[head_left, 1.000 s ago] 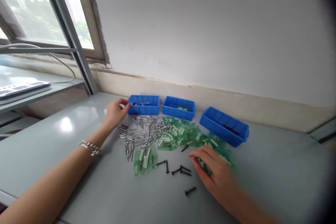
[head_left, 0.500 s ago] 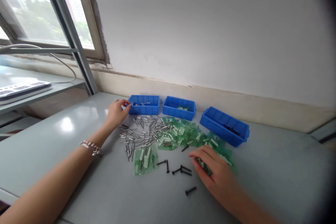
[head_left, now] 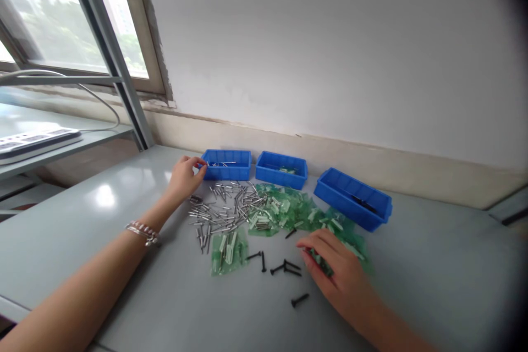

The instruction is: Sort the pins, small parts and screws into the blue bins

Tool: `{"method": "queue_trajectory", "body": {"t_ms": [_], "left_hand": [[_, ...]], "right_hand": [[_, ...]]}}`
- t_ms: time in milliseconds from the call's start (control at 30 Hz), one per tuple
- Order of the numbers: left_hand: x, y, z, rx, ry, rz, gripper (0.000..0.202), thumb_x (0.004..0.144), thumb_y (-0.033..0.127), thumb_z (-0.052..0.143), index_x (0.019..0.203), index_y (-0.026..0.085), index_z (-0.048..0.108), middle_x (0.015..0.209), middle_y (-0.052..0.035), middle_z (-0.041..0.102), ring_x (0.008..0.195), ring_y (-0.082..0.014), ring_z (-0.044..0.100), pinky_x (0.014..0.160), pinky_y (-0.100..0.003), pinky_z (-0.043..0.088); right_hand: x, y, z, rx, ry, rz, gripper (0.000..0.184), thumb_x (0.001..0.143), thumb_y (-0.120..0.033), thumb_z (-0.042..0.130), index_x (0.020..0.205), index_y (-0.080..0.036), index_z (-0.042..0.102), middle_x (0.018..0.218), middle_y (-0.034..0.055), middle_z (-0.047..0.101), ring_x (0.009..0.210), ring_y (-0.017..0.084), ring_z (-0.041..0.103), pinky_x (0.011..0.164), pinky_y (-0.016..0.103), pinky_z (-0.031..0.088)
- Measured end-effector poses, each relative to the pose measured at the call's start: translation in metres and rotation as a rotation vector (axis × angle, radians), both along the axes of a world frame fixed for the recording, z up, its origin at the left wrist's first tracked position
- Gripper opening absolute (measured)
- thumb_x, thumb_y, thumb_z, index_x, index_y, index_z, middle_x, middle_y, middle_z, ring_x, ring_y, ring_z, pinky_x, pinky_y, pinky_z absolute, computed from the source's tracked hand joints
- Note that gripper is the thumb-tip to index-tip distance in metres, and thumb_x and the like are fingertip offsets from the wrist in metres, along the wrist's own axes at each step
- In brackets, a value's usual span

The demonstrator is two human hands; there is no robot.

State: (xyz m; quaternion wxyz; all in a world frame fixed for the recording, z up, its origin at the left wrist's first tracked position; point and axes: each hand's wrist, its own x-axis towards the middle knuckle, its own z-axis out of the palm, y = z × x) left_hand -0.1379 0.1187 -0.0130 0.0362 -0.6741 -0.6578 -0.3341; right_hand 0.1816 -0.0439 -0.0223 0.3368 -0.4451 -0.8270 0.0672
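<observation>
My left hand (head_left: 187,177) is at the near left corner of the left blue bin (head_left: 226,173), thumb and fingers closed on its end. A few thin metal pieces lie in that bin. Loose silver pop rivets (head_left: 223,212) are spread just in front of it. My right hand (head_left: 336,269) rests low over the right end of the green plastic packets (head_left: 289,206), thumb and index fingertips together. Green and white show in the gap between its fingers; what the fingertips hold, if anything, is hidden. Several black screws (head_left: 292,269) lie to the left of this hand.
A middle blue bin (head_left: 281,177) holds some green packets; the right blue bin (head_left: 350,206) holds black screws. One green packet with white plugs (head_left: 229,253) lies nearer me. A metal shelf post (head_left: 132,104) stands at left, and a wall (head_left: 330,66) closes off the back.
</observation>
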Motion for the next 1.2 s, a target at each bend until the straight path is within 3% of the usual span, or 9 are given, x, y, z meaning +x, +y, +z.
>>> {"method": "queue_trajectory", "body": {"t_ms": [267, 500, 567, 733, 1000, 1200], "left_hand": [[0.007, -0.006, 0.004, 0.077, 0.058, -0.090, 0.022, 0.076, 0.026, 0.047, 0.089, 0.016, 0.063, 0.081, -0.0036, 0.050, 0.060, -0.0121, 0.047, 0.069, -0.027, 0.041], [0.021, -0.015, 0.004, -0.145, 0.260, -0.496, 0.020, 0.078, 0.021, 0.042, 0.088, 0.016, 0.059, 0.090, -0.0055, 0.052, 0.066, -0.0134, 0.051, 0.068, -0.027, 0.041], [0.024, -0.017, 0.003, -0.218, 0.289, -0.553, 0.020, 0.079, 0.021, 0.042, 0.089, 0.016, 0.059, 0.092, -0.0067, 0.052, 0.070, -0.0148, 0.052, 0.069, -0.028, 0.041], [0.029, -0.023, 0.005, -0.314, 0.326, -0.595, 0.020, 0.075, 0.020, 0.045, 0.090, 0.017, 0.059, 0.096, -0.0073, 0.051, 0.084, -0.0192, 0.053, 0.074, -0.030, 0.041], [0.031, -0.029, 0.011, -0.390, 0.375, -0.623, 0.032, 0.065, 0.005, 0.042, 0.089, 0.017, 0.059, 0.094, -0.0059, 0.053, 0.084, -0.0180, 0.053, 0.075, -0.029, 0.042], [0.029, -0.027, 0.008, -0.353, 0.342, -0.641, 0.023, 0.072, 0.014, 0.043, 0.086, 0.018, 0.060, 0.092, -0.0064, 0.053, 0.081, -0.0179, 0.054, 0.071, -0.028, 0.042]], "right_hand": [[-0.002, 0.000, 0.002, 0.012, 0.001, -0.012, 0.016, 0.086, -0.015, 0.041, 0.091, -0.021, 0.055, 0.084, 0.0035, 0.057, 0.081, 0.015, 0.055, 0.073, 0.028, 0.046], [-0.001, 0.000, 0.000, 0.010, 0.001, 0.013, 0.016, 0.085, -0.012, 0.041, 0.090, -0.020, 0.055, 0.083, 0.0035, 0.056, 0.080, 0.015, 0.053, 0.072, 0.029, 0.045], [-0.001, 0.000, 0.000, -0.001, -0.004, 0.014, 0.016, 0.085, -0.012, 0.041, 0.090, -0.020, 0.054, 0.083, 0.0034, 0.056, 0.080, 0.015, 0.053, 0.073, 0.029, 0.045], [-0.001, 0.000, 0.001, -0.015, -0.011, 0.020, 0.017, 0.086, -0.013, 0.040, 0.090, -0.020, 0.054, 0.084, 0.0035, 0.056, 0.080, 0.015, 0.054, 0.072, 0.028, 0.046], [-0.002, 0.000, 0.003, -0.024, -0.010, 0.026, 0.017, 0.084, -0.010, 0.042, 0.089, -0.020, 0.054, 0.083, 0.0028, 0.056, 0.080, 0.014, 0.054, 0.071, 0.027, 0.046], [-0.003, -0.001, 0.003, -0.014, -0.018, 0.044, 0.018, 0.084, -0.010, 0.041, 0.089, -0.020, 0.055, 0.083, 0.0031, 0.056, 0.080, 0.015, 0.054, 0.071, 0.028, 0.046]]}}
